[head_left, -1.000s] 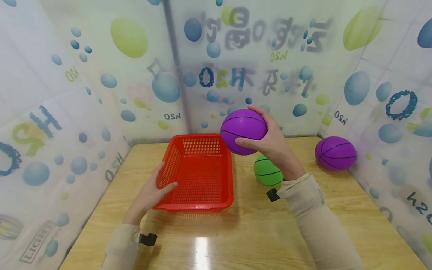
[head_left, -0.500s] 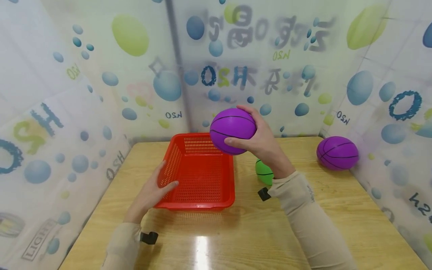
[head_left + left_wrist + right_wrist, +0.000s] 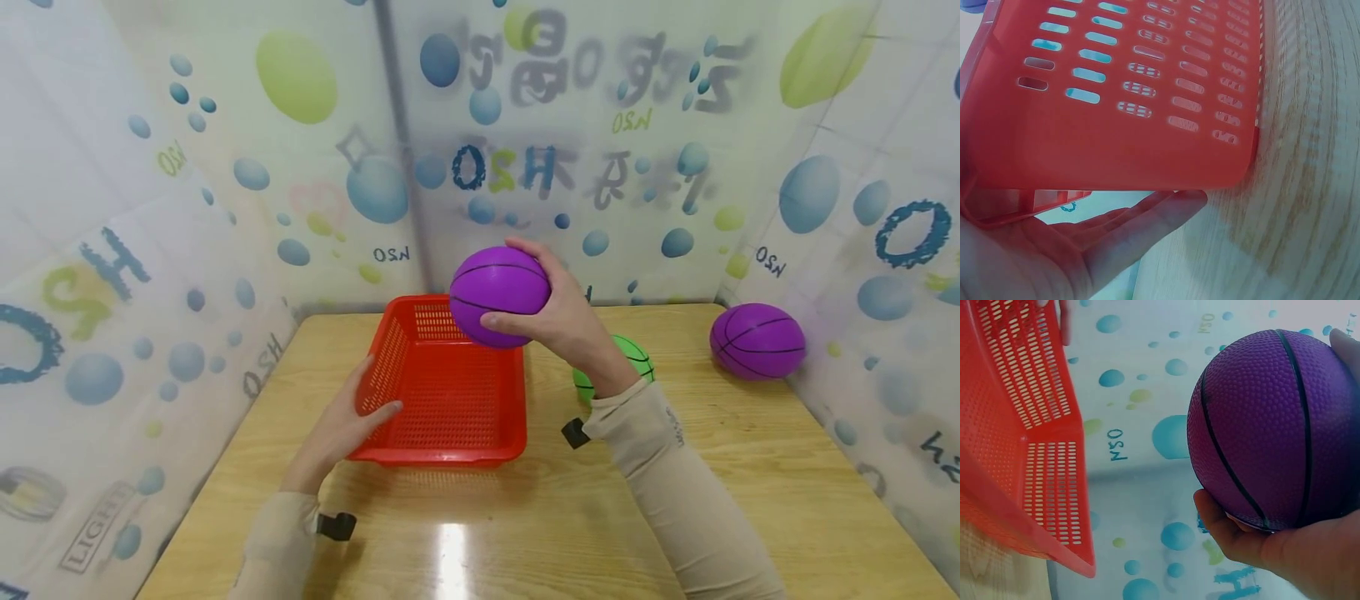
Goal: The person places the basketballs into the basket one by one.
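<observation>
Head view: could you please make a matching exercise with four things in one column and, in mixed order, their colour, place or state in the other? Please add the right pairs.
1. basket
2. right hand
3. left hand
4. farthest-right ball

A. at the basket's left side
B. purple, resting on the table
C. holding a raised ball
D. red, with many slots

Pairs: 1-D; 2-C; 3-A; 4-B
</observation>
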A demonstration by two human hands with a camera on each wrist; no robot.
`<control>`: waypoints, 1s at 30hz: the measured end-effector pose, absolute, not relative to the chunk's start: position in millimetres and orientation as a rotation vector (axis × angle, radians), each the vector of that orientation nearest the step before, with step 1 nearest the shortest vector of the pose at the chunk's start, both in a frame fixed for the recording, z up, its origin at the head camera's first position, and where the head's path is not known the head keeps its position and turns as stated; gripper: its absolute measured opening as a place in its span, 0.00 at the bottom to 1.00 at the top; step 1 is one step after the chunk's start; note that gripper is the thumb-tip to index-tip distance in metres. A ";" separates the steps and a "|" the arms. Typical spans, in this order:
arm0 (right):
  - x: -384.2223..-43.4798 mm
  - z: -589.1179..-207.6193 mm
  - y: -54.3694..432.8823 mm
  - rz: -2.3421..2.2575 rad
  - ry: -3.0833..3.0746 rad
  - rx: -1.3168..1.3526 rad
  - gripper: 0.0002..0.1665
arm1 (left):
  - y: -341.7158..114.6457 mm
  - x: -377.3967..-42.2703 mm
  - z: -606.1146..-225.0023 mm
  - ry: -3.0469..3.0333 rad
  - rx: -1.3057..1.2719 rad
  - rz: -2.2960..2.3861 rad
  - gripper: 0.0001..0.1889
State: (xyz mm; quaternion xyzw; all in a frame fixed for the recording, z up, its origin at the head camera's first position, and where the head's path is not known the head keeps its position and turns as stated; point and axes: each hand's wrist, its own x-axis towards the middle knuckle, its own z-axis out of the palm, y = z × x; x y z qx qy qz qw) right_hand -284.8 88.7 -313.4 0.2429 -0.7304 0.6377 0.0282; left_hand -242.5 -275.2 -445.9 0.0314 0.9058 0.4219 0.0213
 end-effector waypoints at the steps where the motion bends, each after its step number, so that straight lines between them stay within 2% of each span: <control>1: -285.5 -315.6 87.2 1.962 -2.267 0.753 0.58 | -275.5 -242.4 -445.7 2.806 0.095 1.308 0.58; 8: -287.7 -335.0 73.6 1.926 -2.350 0.816 0.60 | -276.7 -244.1 -448.9 2.822 0.103 1.295 0.58; 20: -290.1 -359.8 63.9 1.886 -2.465 0.771 0.60 | -273.5 -243.4 -448.3 2.824 0.104 1.289 0.58; 30: -287.5 -391.7 48.6 1.542 -2.691 0.828 0.63 | -275.6 -243.8 -446.7 2.828 0.104 1.287 0.57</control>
